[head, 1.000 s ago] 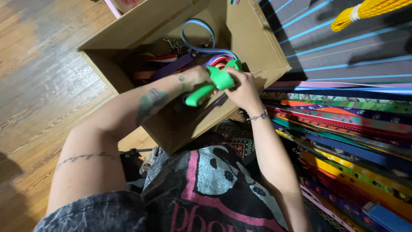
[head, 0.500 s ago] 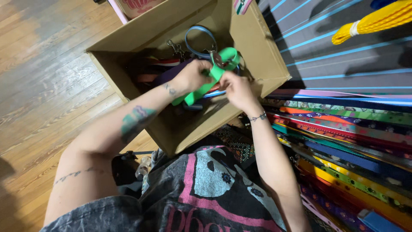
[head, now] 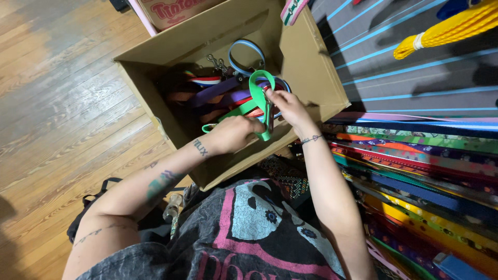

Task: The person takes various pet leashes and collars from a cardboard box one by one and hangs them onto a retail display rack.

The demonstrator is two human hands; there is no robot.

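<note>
- Left hand (head: 233,134) is clenched round the green strap (head: 258,98); right hand (head: 286,106) pinches its metal clip.
- Best keep it over the cardboard box (head: 316,72) at mid-frame, loop untangled.

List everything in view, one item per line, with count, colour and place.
green strap: one, bright green, looped over the box, held in both hands
cardboard box: one, brown, open, on the floor ahead
straps in box: several, purple, blue, red-white, inside the box
patterned straps: many, mixed colours, laid in rows at right
yellow rope: one, yellow, top right
wooden floor: brown planks, left
left hand: grips the green strap low
right hand: holds the strap by its metal clip
</note>
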